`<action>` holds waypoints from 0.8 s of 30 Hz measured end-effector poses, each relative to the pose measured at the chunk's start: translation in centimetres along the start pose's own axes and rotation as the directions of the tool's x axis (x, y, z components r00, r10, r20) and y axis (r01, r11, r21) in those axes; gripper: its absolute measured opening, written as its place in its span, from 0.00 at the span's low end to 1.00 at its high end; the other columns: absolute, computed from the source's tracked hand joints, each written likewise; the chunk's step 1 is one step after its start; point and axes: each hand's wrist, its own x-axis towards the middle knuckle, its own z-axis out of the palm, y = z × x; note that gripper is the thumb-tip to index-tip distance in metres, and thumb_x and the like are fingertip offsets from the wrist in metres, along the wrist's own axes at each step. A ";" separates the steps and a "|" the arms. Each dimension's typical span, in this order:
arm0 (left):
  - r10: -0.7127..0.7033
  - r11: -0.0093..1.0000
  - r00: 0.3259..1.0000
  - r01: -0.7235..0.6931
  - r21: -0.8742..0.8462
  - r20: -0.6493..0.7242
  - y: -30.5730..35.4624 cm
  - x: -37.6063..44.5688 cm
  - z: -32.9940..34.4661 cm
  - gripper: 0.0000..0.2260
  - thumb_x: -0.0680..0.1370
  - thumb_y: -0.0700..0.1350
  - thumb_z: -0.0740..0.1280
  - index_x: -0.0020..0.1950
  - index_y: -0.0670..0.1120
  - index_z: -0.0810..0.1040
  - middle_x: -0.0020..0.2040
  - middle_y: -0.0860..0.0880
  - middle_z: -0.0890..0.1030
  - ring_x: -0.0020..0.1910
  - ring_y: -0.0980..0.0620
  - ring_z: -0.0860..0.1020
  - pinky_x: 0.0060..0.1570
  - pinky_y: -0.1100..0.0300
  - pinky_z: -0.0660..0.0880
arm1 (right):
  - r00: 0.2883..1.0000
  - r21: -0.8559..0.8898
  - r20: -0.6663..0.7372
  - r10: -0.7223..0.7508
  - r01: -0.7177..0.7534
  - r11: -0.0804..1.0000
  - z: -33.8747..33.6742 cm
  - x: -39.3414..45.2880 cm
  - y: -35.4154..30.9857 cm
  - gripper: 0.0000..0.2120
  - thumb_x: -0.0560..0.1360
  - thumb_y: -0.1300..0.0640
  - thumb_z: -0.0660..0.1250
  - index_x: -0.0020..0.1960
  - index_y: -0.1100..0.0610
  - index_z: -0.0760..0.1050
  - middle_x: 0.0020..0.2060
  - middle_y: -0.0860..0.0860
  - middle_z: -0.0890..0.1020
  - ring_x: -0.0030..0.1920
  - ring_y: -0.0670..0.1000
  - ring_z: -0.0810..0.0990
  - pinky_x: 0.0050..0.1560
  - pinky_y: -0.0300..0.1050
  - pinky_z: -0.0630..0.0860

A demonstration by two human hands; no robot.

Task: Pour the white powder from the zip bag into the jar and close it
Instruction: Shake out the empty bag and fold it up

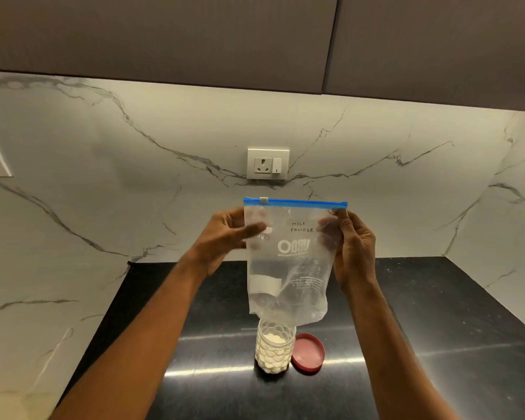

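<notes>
Your left hand [225,234] pinches zip bag [288,262] at upper left edge; your right hand [353,247] pinches upper right corner. Bag held upright above jar [275,348], blue zip strip on top, bag nearly emptied. Jar stands open on black counter [406,344], white powder [272,339] inside. Pink lid [309,353] lies just beside jar, on its right.
</notes>
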 end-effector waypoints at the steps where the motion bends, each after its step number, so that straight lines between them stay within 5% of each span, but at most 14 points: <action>1: -0.052 0.999 0.998 0.052 -0.012 0.020 -0.8 -0.3 0.3 0.22 0.67 0.54 0.78 0.59 0.49 0.83 0.56 0.44 0.85 0.56 0.44 0.84 0.50 0.54 0.83 | 1.000 0.000 -0.001 0.005 -0.005 1.000 -0.1 0.0 0.0 0.10 0.81 0.53 0.62 0.51 0.56 0.80 0.36 0.52 0.85 0.39 0.51 0.84 0.40 0.44 0.82; 6: -0.068 0.994 0.992 0.077 -0.076 0.107 -3.9 -1.5 2.2 0.14 0.74 0.46 0.75 0.57 0.42 0.83 0.51 0.37 0.85 0.50 0.41 0.85 0.50 0.53 0.82 | 0.997 0.003 0.025 0.071 -0.071 0.997 -0.5 -0.1 0.2 0.11 0.77 0.49 0.66 0.52 0.55 0.81 0.41 0.55 0.86 0.42 0.53 0.85 0.41 0.45 0.83; 9: -0.025 0.981 0.999 0.029 -0.192 0.027 -4.1 -1.7 2.8 0.07 0.74 0.38 0.71 0.51 0.40 0.84 0.48 0.38 0.86 0.45 0.44 0.86 0.47 0.53 0.83 | 0.971 -0.038 0.168 0.172 -0.168 0.985 -1.2 -0.1 0.5 0.17 0.72 0.48 0.70 0.57 0.55 0.79 0.48 0.56 0.86 0.48 0.54 0.85 0.45 0.46 0.83; 12: -0.015 0.972 0.999 0.004 -0.235 -0.043 -3.9 -1.6 2.7 0.08 0.72 0.38 0.71 0.50 0.39 0.85 0.49 0.38 0.86 0.49 0.44 0.85 0.49 0.51 0.84 | 0.900 -0.266 0.331 0.285 -0.201 0.943 -2.5 -0.2 1.2 0.25 0.69 0.52 0.75 0.64 0.54 0.76 0.54 0.54 0.85 0.55 0.55 0.84 0.57 0.50 0.80; 16: -0.033 0.975 0.996 0.014 -0.222 -0.080 -3.9 -1.5 2.1 0.11 0.71 0.39 0.72 0.52 0.37 0.83 0.53 0.38 0.85 0.53 0.42 0.84 0.50 0.51 0.83 | 0.773 -0.415 0.504 0.385 -0.174 0.893 -3.4 -1.0 2.7 0.22 0.69 0.56 0.77 0.62 0.54 0.79 0.55 0.54 0.85 0.56 0.55 0.84 0.56 0.48 0.81; 24: -0.130 0.987 0.991 0.127 -0.098 -0.027 -5.5 -2.5 2.0 0.18 0.69 0.43 0.79 0.58 0.50 0.84 0.56 0.45 0.86 0.55 0.46 0.84 0.48 0.58 0.82 | 0.880 -0.325 0.366 0.302 -0.183 0.928 -2.8 -1.3 4.3 0.11 0.69 0.59 0.76 0.51 0.59 0.84 0.43 0.58 0.86 0.41 0.53 0.84 0.42 0.42 0.81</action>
